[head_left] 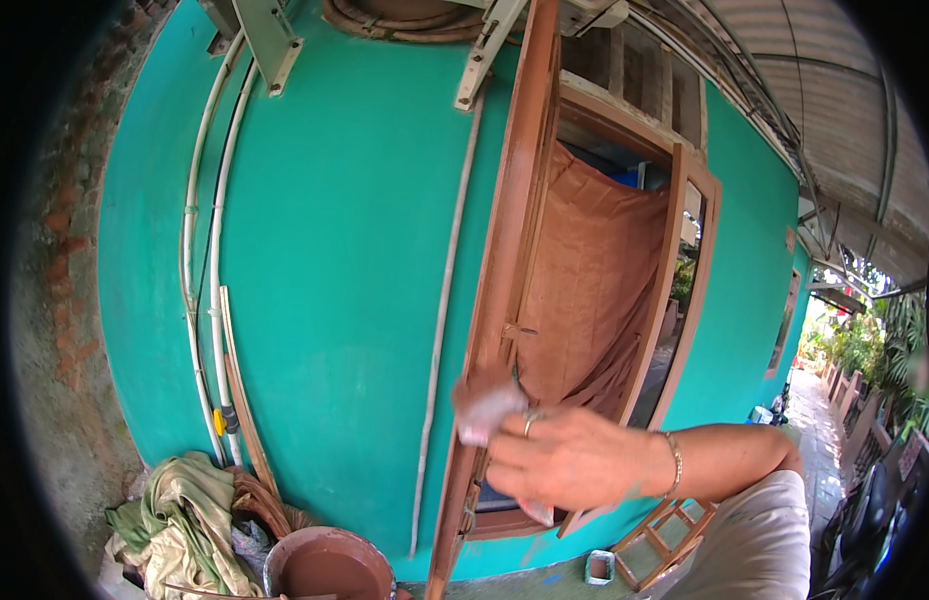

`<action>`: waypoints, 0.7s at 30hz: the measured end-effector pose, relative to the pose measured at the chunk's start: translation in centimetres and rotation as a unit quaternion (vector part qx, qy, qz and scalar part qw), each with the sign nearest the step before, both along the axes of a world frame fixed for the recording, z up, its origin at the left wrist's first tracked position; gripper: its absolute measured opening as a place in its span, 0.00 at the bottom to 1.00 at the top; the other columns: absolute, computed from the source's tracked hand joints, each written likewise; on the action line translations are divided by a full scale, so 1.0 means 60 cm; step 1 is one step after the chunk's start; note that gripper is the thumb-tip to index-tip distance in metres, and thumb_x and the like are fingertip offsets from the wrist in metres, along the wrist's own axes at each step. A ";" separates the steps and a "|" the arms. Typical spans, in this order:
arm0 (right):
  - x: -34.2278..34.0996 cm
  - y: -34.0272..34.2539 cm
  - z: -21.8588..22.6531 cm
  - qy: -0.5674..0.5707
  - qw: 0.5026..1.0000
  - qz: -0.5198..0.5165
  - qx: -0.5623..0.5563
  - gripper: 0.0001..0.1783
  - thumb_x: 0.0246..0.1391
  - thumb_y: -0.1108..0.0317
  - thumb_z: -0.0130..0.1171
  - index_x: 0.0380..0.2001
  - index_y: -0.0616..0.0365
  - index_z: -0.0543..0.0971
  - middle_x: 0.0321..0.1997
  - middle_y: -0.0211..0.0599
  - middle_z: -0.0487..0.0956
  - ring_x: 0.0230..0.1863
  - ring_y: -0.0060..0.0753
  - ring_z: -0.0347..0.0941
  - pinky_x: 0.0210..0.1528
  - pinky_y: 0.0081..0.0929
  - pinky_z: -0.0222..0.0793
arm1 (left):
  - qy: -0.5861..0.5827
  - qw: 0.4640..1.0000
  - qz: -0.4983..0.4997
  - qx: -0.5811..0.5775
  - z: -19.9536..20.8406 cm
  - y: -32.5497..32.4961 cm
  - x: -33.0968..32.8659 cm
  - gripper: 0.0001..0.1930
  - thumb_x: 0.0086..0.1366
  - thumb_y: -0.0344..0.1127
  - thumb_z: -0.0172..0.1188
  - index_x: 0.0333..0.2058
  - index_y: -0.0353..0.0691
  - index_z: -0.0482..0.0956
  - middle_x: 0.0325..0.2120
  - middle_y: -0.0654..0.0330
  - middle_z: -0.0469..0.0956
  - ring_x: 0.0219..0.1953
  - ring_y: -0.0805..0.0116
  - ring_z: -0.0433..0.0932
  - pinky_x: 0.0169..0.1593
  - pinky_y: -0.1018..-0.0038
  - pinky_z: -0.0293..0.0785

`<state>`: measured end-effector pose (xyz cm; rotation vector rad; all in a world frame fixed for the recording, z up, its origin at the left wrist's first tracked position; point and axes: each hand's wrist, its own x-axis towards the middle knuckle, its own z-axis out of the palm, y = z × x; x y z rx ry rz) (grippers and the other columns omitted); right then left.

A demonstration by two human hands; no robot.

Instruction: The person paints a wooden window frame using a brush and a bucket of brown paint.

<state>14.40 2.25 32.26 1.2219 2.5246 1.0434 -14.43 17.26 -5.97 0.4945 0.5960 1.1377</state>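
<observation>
My right hand point(570, 460) reaches in from the right, its fingers closed around what looks like a paintbrush point(490, 408). That thing is smeared by motion: brown at the tip, whitish pink below, with a pinkish end showing under the fingers. It is in front of or against the brown wooden shutter point(500, 250), seen nearly edge-on; whether they touch I cannot tell. Behind the hand is a window with a brown curtain point(595, 270) and a second shutter point(697, 280) with panes. A bucket point(383, 565) of brown paint stands at the lower left. My left hand is out of view.
Crumpled green and beige cloth point(190, 500) lies left of the bucket. Pale pipes point(220, 210) run up the turquoise wall point(335, 250). A wooden ladder-like frame point(665, 548) and small paint tin point(600, 567) sit below the window. A paved path point(825, 425) runs along the right.
</observation>
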 end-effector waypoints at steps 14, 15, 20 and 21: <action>0.040 0.029 0.244 0.361 0.918 0.043 0.158 0.03 0.50 0.75 0.65 0.28 0.62 0.81 0.30 0.31 0.80 0.35 0.18 0.75 0.37 0.20 0.70 | 0.031 0.999 0.034 0.018 -0.001 0.006 0.007 0.31 0.70 0.50 0.57 0.65 0.40 0.64 0.63 0.51 0.67 0.63 0.52 0.67 0.65 0.52 0.66; 0.046 0.024 0.265 0.335 0.917 0.066 0.206 0.02 0.52 0.75 0.64 0.29 0.62 0.81 0.30 0.32 0.80 0.36 0.18 0.75 0.37 0.19 0.70 | 0.036 0.999 0.029 0.013 0.008 0.002 0.013 0.31 0.70 0.50 0.57 0.65 0.40 0.64 0.63 0.52 0.67 0.63 0.52 0.67 0.65 0.51 0.66; 0.051 0.040 0.226 0.120 0.910 0.152 0.367 0.03 0.53 0.76 0.64 0.32 0.62 0.80 0.32 0.36 0.80 0.36 0.27 0.78 0.36 0.23 0.71 | -0.030 0.994 -0.045 0.099 0.016 -0.002 0.002 0.34 0.72 0.53 0.53 0.66 0.37 0.61 0.63 0.51 0.68 0.64 0.52 0.68 0.67 0.53 0.63; 0.066 0.050 0.195 0.074 0.907 0.130 0.393 0.05 0.48 0.74 0.64 0.29 0.58 0.78 0.31 0.34 0.78 0.37 0.29 0.77 0.35 0.25 0.73 | -0.025 0.994 -0.043 0.101 0.016 0.000 0.004 0.34 0.72 0.53 0.53 0.67 0.36 0.61 0.63 0.51 0.68 0.64 0.52 0.68 0.67 0.53 0.63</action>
